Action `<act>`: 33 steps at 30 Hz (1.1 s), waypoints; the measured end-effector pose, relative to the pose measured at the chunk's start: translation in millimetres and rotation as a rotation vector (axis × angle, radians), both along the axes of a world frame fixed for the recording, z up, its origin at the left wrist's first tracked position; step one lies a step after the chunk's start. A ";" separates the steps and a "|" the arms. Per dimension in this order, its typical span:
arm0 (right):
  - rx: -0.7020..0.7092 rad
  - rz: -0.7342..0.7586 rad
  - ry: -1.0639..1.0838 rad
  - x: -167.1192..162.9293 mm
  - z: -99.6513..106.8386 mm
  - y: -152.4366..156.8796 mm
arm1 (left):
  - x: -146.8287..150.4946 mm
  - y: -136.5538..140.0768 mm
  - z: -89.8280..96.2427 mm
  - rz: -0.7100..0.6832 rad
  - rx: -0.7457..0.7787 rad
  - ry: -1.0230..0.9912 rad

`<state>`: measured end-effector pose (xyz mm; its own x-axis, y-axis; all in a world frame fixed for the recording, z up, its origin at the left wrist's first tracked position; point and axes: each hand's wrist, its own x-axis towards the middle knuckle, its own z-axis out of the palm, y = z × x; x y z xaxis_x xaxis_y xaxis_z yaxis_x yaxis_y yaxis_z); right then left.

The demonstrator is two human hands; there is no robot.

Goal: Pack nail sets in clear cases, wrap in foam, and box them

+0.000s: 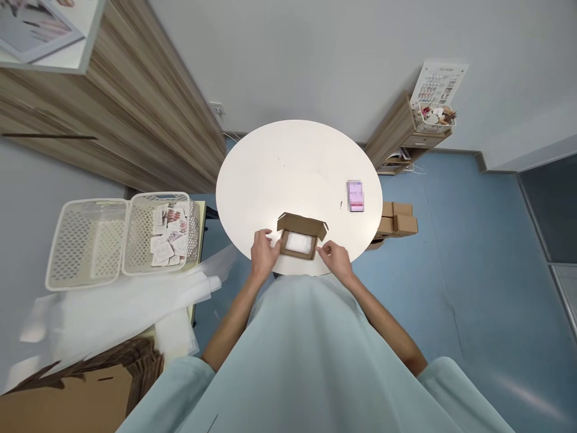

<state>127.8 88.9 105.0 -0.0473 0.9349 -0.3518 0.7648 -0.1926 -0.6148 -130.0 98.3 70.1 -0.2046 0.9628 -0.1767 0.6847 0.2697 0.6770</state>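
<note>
A small brown cardboard box (283, 247) sits at the near edge of the white round table, its lid (303, 225) raised with the end flaps sticking out. Inside lies a white packet (299, 243) that looks wrapped; its contents cannot be made out. My left hand (264, 252) is at the box's left side, thumb by the wall and fingers apart. At the right side, my right hand (336, 258) has its fingertips pinched together on the box's right edge.
On the table (288, 162), a phone with a pinkish screen (356, 196) lies to the right. White baskets (85, 240), one with printed cards (169, 240), stand left above white sheets (135, 307) and flat cardboard (67, 400). Small boxes (401, 219) are stacked right of the table.
</note>
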 end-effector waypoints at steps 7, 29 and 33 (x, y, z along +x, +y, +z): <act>-0.046 -0.218 0.144 1.3 -8.9 41.5 | -16.2 55.7 4.3 -0.062 -0.122 -0.313; 0.210 -0.120 0.293 23.0 -44.8 92.4 | 36.2 81.9 -7.4 -0.068 -0.018 -0.429; 0.234 -0.019 0.238 28.5 -60.4 56.1 | 40.0 53.1 -24.0 -0.102 0.011 -0.372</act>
